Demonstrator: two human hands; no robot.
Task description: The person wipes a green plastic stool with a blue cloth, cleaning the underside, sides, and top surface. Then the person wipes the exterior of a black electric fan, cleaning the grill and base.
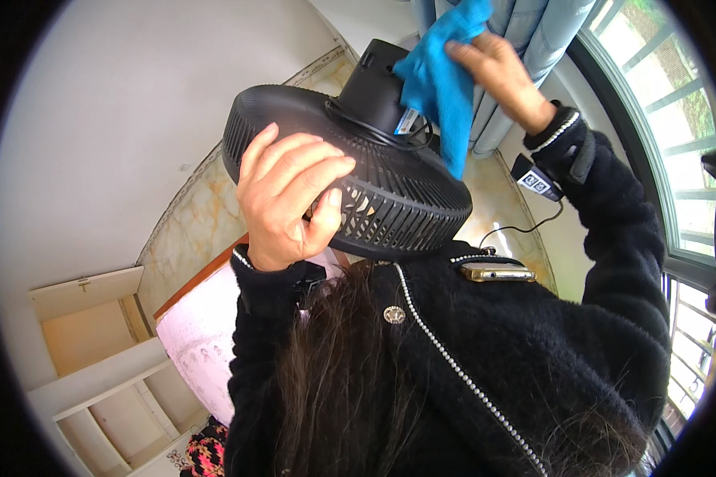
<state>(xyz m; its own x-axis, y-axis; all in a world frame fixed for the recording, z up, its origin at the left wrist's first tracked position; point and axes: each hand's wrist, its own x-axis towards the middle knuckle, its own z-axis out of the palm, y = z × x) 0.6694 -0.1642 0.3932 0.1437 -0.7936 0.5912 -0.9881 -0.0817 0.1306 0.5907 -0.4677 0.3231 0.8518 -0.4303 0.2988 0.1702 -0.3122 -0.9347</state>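
A black fan head (406, 208) with a round slatted cage is held up in front of my chest. My left hand (290, 195) grips the rim of the cage from the near left, its fingers over the slats. From the cage rises the black motor housing (367, 91), a dark cord looped round its base. In my right hand (501, 75) a bright blue cloth (444, 91) is pinched, lying against the housing's right side and hanging down beside the cage. The cloth hides part of the housing and some of my right fingers.
A gold-edged phone (497, 273) shows at the front of my black jacket. Close to my right sleeve is a black plug-like box (535, 178) with a cable. Grey-blue curtains (525, 36) and a barred window (652, 103) stand right; open white shelving (127, 421) is at lower left.
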